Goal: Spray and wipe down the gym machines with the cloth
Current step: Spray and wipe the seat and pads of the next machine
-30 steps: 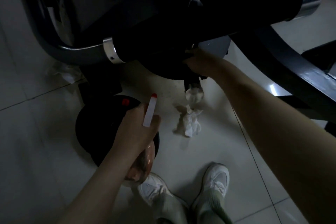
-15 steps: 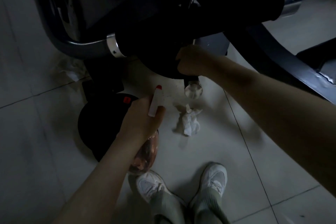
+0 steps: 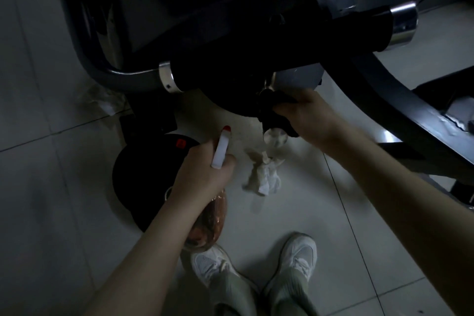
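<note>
Spray bottle (image 3: 220,154) gripped by left hand (image 3: 202,179), low above floor (image 3: 51,187); long axis tilted, red-tipped nozzle pointed away toward machine (image 3: 230,41). Dark cloth (image 3: 275,110) clenched in right hand (image 3: 311,117) at machine underside. Right hand shifted rightward since earlier; bottle barely moved.

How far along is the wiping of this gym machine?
Done: unclear in this dim light. In hand: the right hand presses a dark cloth to the underside of the gym machine; the left hand grips the spray bottle. Left: probably the curved frame, plus the crumpled tissue on the floor.
</note>
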`<state>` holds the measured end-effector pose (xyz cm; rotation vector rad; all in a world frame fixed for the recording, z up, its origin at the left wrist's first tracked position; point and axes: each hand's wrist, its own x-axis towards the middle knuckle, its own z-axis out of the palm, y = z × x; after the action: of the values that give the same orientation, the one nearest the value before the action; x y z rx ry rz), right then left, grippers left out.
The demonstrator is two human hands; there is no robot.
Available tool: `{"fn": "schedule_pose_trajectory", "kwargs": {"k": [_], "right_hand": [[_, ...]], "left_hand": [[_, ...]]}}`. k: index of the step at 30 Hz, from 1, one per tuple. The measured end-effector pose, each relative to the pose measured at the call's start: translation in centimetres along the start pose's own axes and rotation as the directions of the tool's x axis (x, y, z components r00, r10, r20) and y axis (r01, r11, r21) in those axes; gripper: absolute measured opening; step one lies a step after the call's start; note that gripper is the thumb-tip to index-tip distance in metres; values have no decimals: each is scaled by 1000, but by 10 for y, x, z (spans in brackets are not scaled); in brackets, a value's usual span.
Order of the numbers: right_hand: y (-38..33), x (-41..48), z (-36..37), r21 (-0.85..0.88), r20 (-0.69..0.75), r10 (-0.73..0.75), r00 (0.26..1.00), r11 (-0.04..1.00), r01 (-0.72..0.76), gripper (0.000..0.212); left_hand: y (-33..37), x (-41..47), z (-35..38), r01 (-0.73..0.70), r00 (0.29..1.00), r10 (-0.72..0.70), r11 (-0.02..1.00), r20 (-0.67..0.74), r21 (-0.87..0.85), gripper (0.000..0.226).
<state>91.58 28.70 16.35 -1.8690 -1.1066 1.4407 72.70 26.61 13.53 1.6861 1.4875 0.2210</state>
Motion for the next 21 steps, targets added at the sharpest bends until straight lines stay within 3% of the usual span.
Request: {"fn": "schedule_pose_trajectory", "kwargs": {"k": [4,7,9,15,21], "right_hand": [[19,-8,-4,356,-283,241,928,925,-132,19],[35,7,-2,539,-345,400,849,825,-170,17],[39,27,5,681,-280,467,839,713,-170,23],[46,58,27,841,-97,500,860,504,-198,22],[58,45,30,888,66,535,842,354,-295,14]], "left_hand": [[-1,2,-1,10,999,-10,1000,31,-9,12],[-3,3,1,20,999,-20,1000,38,-12,15],[-4,4,0,16,999,-15,1000,33,-17,15],[-10,10,3,-22,999,23,1000,39,-19,17],[-7,2,6,-8,999,8,1000,40,1,14]]}}
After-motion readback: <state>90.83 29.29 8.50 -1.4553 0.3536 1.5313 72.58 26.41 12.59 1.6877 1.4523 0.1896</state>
